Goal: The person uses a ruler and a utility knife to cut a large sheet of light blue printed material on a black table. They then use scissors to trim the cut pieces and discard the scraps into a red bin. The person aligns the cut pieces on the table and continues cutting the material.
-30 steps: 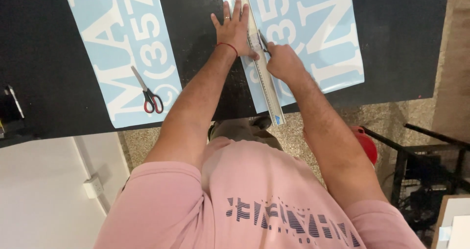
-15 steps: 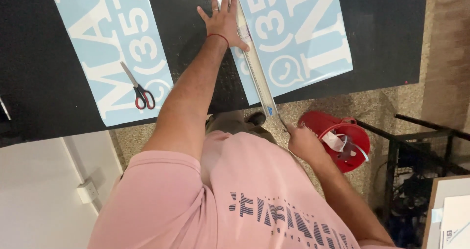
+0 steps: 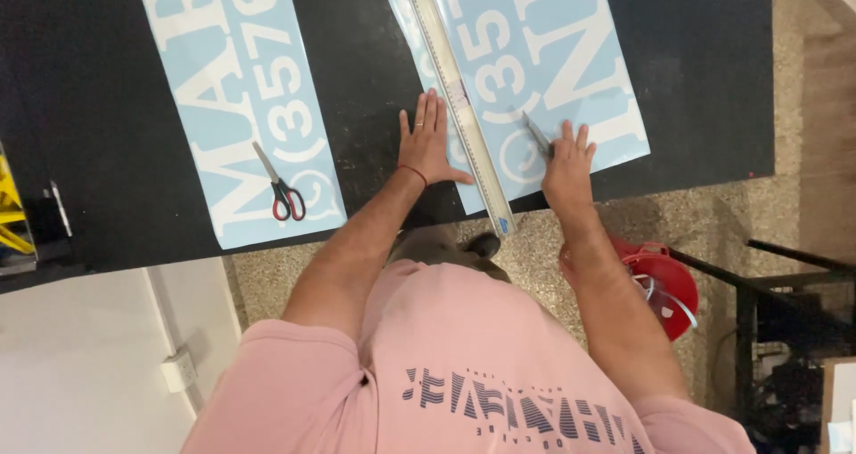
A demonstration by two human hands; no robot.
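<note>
A long metal ruler [image 3: 464, 115] lies along the left edge of a pale blue vinyl sheet [image 3: 571, 53] with white lettering on the black table [image 3: 374, 53]. My left hand [image 3: 430, 144] rests flat with fingers spread just left of the ruler, thumb touching it near its lower end. My right hand [image 3: 568, 161] rests on the sheet right of the ruler and holds a small grey craft knife [image 3: 538, 136], its tip pointing up and left onto the sheet.
A second blue lettered sheet [image 3: 241, 88] lies to the left with red-handled scissors [image 3: 281, 186] on it. A red bin [image 3: 660, 280] stands on the speckled floor at my right, beside a black metal frame [image 3: 785, 267]. Yellow tools [image 3: 13, 213] sit at the table's left edge.
My right hand came up from the red bin on the floor and is back on the blue sheet with the knife. My left hand slid down the ruler toward the table's near edge.
</note>
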